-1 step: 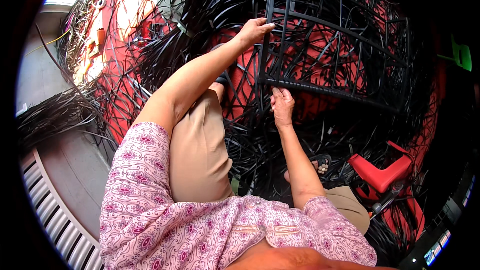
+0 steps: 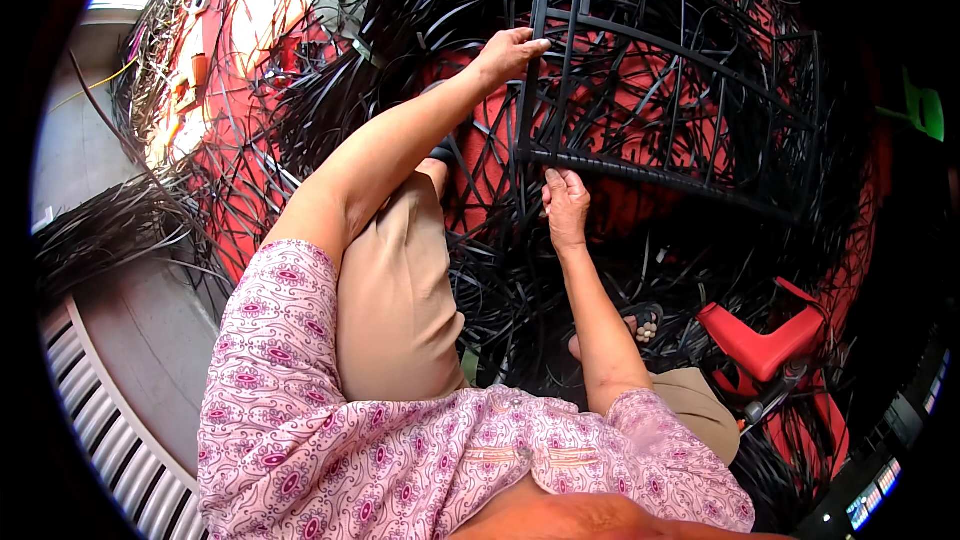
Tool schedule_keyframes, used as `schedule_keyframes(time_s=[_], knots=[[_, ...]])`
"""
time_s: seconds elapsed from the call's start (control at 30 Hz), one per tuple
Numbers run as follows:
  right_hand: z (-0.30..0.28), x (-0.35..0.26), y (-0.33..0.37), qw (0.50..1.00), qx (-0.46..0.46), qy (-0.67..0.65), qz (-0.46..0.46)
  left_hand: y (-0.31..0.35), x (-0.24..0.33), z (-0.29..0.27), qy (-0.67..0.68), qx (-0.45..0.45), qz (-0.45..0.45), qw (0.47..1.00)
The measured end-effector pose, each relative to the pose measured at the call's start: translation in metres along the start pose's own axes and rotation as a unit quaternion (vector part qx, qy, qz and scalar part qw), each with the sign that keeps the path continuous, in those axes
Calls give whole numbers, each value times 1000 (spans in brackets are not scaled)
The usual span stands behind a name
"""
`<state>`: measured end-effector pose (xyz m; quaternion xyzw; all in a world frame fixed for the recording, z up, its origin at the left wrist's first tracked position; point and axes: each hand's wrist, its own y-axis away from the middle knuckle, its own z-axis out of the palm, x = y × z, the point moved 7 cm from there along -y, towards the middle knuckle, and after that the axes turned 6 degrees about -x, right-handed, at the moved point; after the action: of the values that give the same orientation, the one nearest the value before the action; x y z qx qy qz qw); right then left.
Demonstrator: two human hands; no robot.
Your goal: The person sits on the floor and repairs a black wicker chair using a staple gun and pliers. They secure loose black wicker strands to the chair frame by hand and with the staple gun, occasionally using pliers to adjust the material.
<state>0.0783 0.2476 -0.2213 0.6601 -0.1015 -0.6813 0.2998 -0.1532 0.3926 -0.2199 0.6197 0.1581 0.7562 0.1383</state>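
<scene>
A black chair-like frame (image 2: 690, 52) of narrow bars stands in front of me, tilted. My left hand (image 2: 510, 54) is closed on its left upright bar, thumb across the front. Black flat strip is wound around part of the lower bar (image 2: 640, 172). Right below that bar's left end, the fingers of my right hand (image 2: 567, 206) are pinched together. Whatever they hold is lost against the dark strips behind. Loose black plastic strips (image 2: 410, 10) lie tangled all around the frame.
Red flooring (image 2: 490, 125) shows through the strips. A red plastic piece (image 2: 765, 340), perhaps a stool, lies at lower right near a tool (image 2: 768, 406). A slatted grey grille (image 2: 105, 420) is at lower left. A green object (image 2: 922, 108) stands far right.
Both hands have shifted very slightly upward, the right one a little closer to the wound lower bar. The frame has stayed nearly still.
</scene>
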Motion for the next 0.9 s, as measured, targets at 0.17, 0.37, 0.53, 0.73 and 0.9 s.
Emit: schedule_keyframes(time_s=[0.17, 0.37, 0.53, 0.73, 0.9], knots=[[2, -3, 8, 999, -17, -19, -36, -8, -9, -5, -34, -11, -4, 999], [3, -6, 7, 999, -21, -21, -28, -18, -20, -5, 77, -13, -1, 997], [5, -7, 9, 1000, -17, -25, -7, -20, -19, -6, 67, -18, -6, 998], [5, -7, 13, 996, -35, -75, 20, -17, -17, -6, 35, 5, -19, 999], [-1, -13, 13, 999, -15, -35, -6, -18, -15, -8, 20, 1, -8, 1000]])
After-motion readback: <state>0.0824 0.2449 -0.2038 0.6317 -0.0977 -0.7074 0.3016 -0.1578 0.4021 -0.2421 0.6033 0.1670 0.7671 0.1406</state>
